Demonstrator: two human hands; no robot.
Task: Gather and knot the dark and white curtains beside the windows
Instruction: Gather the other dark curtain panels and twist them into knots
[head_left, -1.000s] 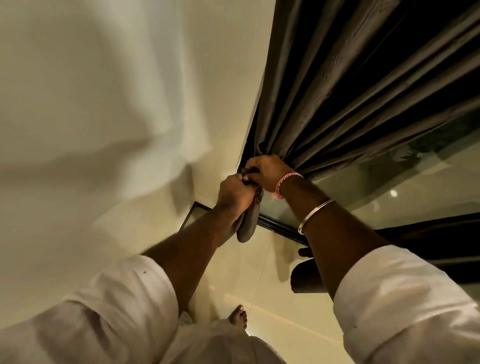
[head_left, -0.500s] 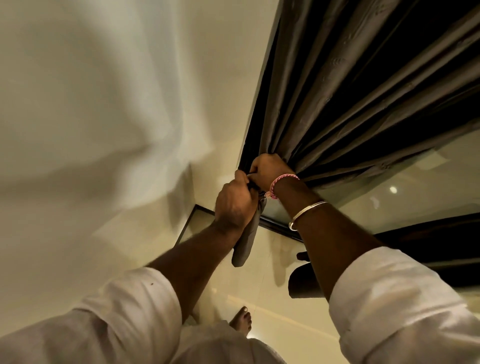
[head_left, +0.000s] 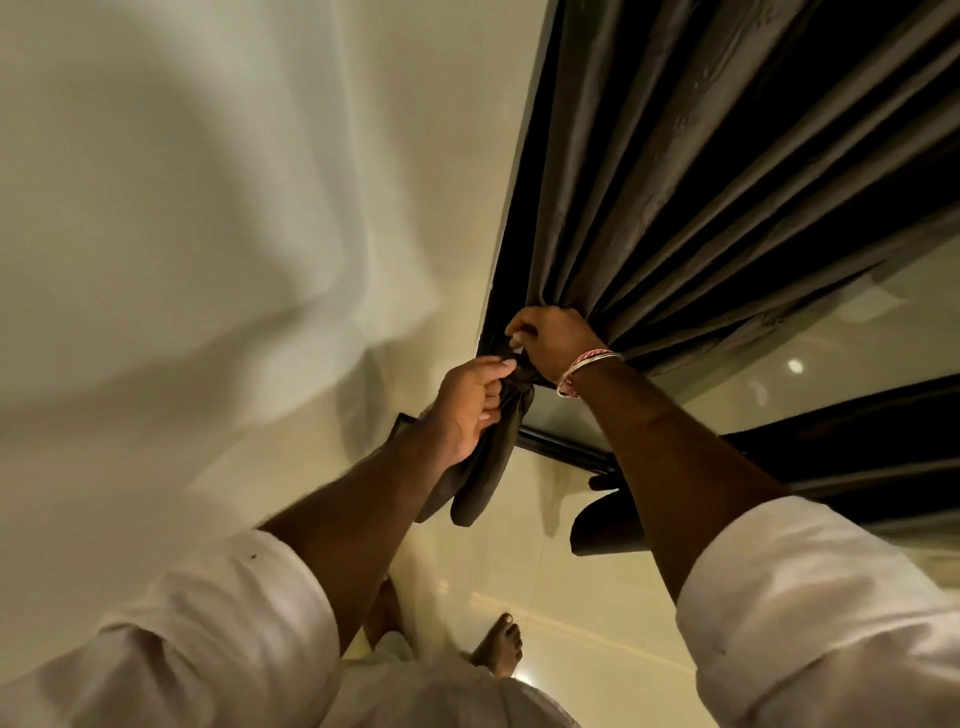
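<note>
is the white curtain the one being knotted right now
No, both hands, left and right, grip the dark curtain at its knot.

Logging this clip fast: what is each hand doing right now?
Left hand: fingers curled round the loose tail of the dark grey-brown pleated fabric curtain, below the knot.
Right hand: grips the gathered curtain above the knot.

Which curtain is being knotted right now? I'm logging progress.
The dark curtain on the right: both the left hand and right hand grip its gathered end. The white curtain hangs untouched.
</note>
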